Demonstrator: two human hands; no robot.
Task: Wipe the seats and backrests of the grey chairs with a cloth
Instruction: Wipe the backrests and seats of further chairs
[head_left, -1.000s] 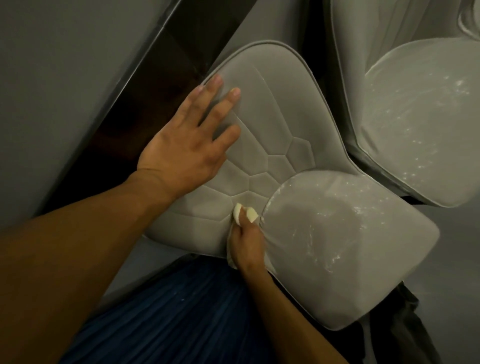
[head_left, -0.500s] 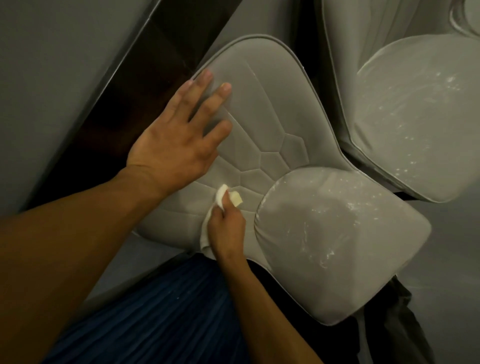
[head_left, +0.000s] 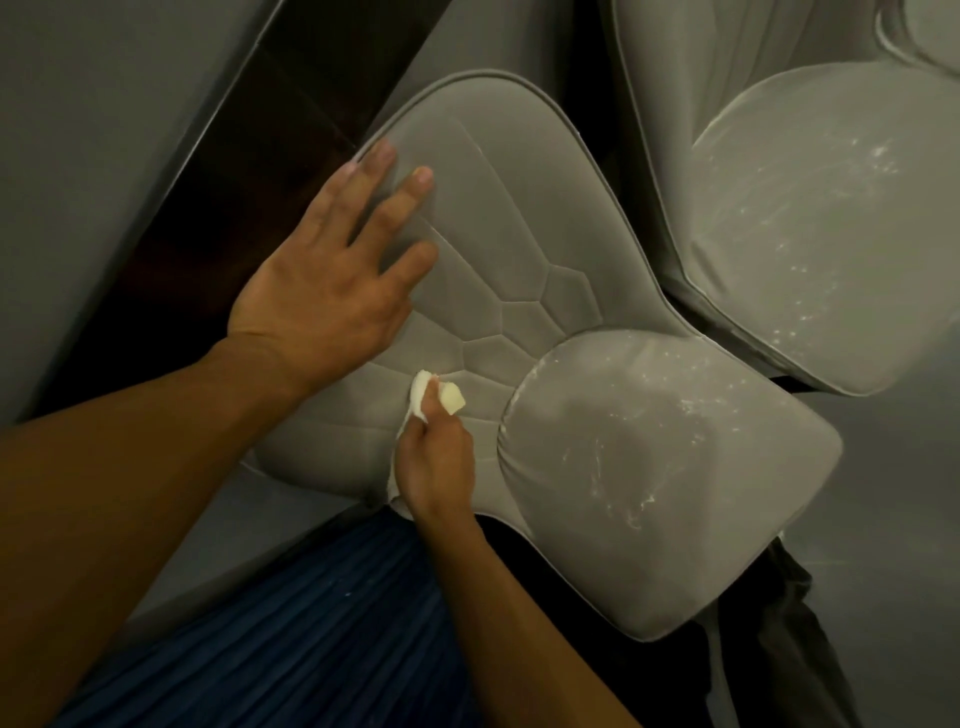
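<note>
Grey quilted backrest (head_left: 519, 249) of the near chair carries both grips; the left grip (head_left: 332, 291) rests flat on it, fingers straight and spread, holding nothing; the right grip (head_left: 436, 467) is curled round a white cloth (head_left: 420, 397), pressing it to the backrest's lower part, just beside the white-flecked seat (head_left: 675, 467).

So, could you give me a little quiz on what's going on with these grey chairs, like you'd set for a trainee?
1. True or false: the left hand lies flat on the quilted backrest.
2. Which hand grips the white cloth? A left, B right, C both.
3. Fill in: the seat beside the cloth shows white ___.

Key: 1 true. 2 B, the right hand. 3 streaks.
</note>
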